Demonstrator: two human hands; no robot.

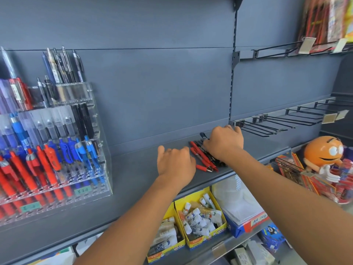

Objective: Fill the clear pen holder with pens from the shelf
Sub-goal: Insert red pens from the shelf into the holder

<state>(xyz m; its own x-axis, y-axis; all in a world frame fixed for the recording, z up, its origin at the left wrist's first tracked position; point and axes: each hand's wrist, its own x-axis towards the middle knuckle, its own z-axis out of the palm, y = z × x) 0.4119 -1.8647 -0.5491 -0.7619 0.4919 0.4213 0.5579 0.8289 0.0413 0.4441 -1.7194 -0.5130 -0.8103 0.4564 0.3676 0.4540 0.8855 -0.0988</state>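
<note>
The loose pens (204, 159), red and black, lie in a small heap on the grey shelf (133, 180), well right of the clear holder (102, 142), which looks mostly full. They seem light, stiff and smooth, apt to roll or slip, so they are best pinched several at once round mid-barrel. The right hand (223, 143) lies over the heap, fingers curled down onto it; whether it grips any I cannot tell. The left hand (174, 162) rests knuckles-up just beside the heap, fingers bent, nothing seen in it. The shelf is flat and hard with a grey wall behind; wire hooks (267, 123) jut out to the right
</note>
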